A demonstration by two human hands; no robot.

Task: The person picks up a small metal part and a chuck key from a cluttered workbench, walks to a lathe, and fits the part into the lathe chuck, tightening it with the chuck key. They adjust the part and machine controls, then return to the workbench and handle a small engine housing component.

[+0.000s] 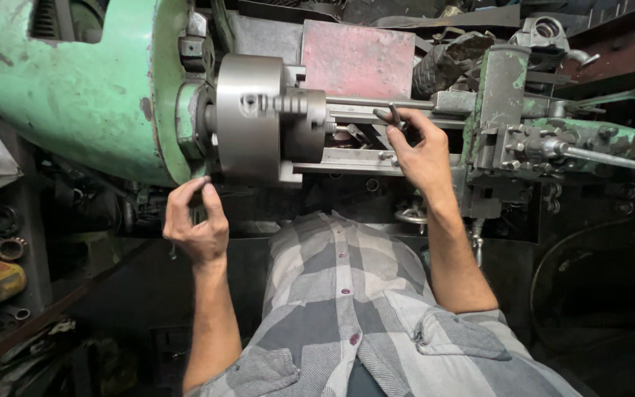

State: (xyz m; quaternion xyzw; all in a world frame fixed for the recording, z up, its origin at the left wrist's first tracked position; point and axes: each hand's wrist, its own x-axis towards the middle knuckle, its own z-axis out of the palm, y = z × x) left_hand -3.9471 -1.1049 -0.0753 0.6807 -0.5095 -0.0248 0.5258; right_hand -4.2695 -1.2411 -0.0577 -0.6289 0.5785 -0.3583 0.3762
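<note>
Setting-up stage at the green-painted metal lathe (75, 95), judging by hand placement. Right hand (420, 151) pinching a short dark metal tool (393, 115) between thumb and fingers, resting at the grey steel bar (376, 103) clamped in the round grey steel chuck (250, 114). Left hand (196, 220) loosely curled, fingertips drawn together, apparently empty, just below the chuck rim without touching. Next move likely calling for steady chuck support and careful tool alignment. Green tool post (501, 110) just right of the right hand.

Right hand (422, 151) on dark tool (393, 115) beside lathe chuck (250, 114), left hand (194, 220) below
</note>
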